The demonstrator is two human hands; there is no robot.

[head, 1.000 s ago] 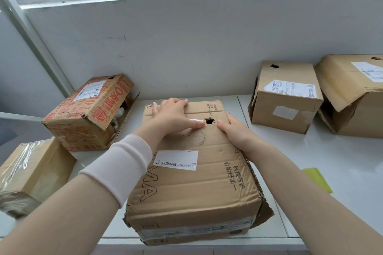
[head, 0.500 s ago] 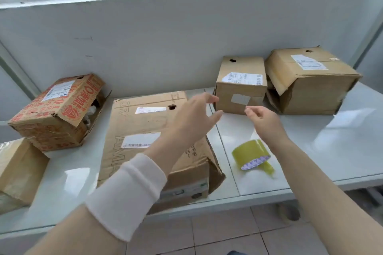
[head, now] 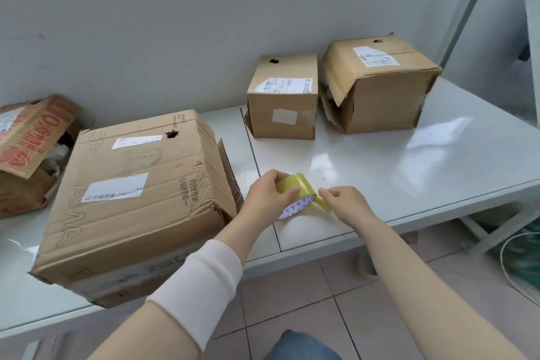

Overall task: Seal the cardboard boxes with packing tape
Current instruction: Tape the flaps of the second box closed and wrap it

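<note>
**Tape roll [head: 295, 187] between left hand [head: 267, 196] and right hand [head: 346, 203], near the table's front edge**

Gripping the yellow tape roll with the left hand, fingers curled over its outer band and thumb along the near side. Pinching at the roll's right edge with the right hand, thumb and forefinger closed on the tape there; cannot tell whether a loose end is lifted. Held low over the white table [head: 409, 161], just right of the big box [head: 137, 193]; cannot tell whether touching the tabletop. Tilted toward the camera, showing a blue-and-white printed core.

Wearing a white sleeve [head: 201, 280] on the left forearm.

To the left, the big box lying flat, two white labels and a ragged hole on top, right end flap ajar, near corner past the table's edge. At the back by the wall, a small box [head: 282, 102] with a label and a hole on top; just beside it to the right, a wider box [head: 380, 88] with its left flap hanging open. At far left, a red-printed box [head: 29, 137], open on the side facing the big box
</note>
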